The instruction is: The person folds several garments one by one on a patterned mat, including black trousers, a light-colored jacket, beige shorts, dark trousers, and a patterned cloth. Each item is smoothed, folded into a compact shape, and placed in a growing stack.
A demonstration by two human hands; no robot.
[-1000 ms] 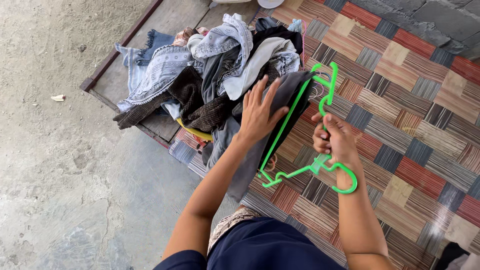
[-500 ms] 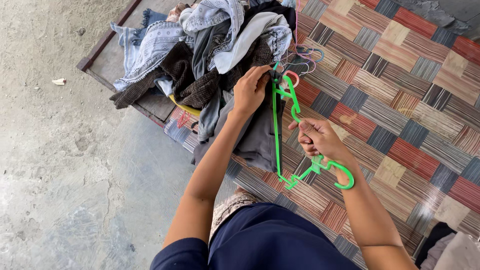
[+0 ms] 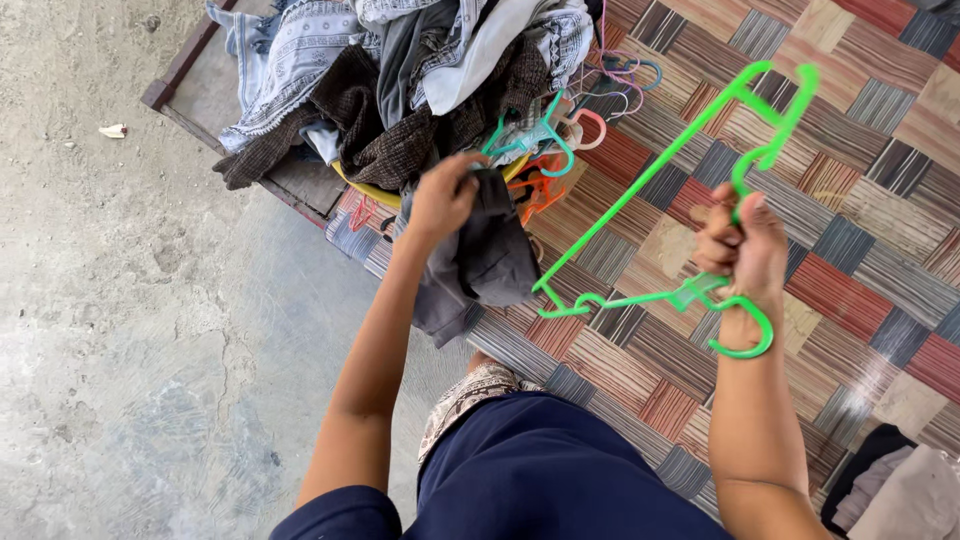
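The person is looking down at both hands above a woven floor mat (image 3: 850, 120) patterned in red, tan, grey and blue squares. The left hand (image 3: 445, 195) is clenching around the top of a dark grey garment (image 3: 480, 262), which is hanging bunched below the fist and clear of the mat. The right hand (image 3: 742, 250) is gripping a bright green plastic hanger (image 3: 640, 205) near its neck, with the fingers curled tight around it. The hanger is tilting, with one long arm running up and to the right toward the top of the view, and its hook (image 3: 745, 335) is curving below the wrist. The hanger and the garment are apart, though the hanger's lower corner is sitting just beside the cloth.

Beyond the left hand, a heap of clothes (image 3: 400, 70) is lying piled up: a pale blue-grey cloth with a fine printed border, a brown knitted piece, grey and white pieces. It is resting partly on a low wooden platform (image 3: 185, 70) at the mat's edge, and a strip of something yellow (image 3: 375, 195) is showing under the brown knit. Just beside the heap, a tangle of loose hangers (image 3: 545, 150) in teal, orange, pink and purple is lying on the mat.

To the left, bare concrete floor (image 3: 120, 330) is stretching away, with a small pale scrap (image 3: 112, 130) lying on it. At the lower right corner, more folded cloth (image 3: 890, 490) in black and beige is lying on the mat. No packages, labels or signs are showing anywhere in view.
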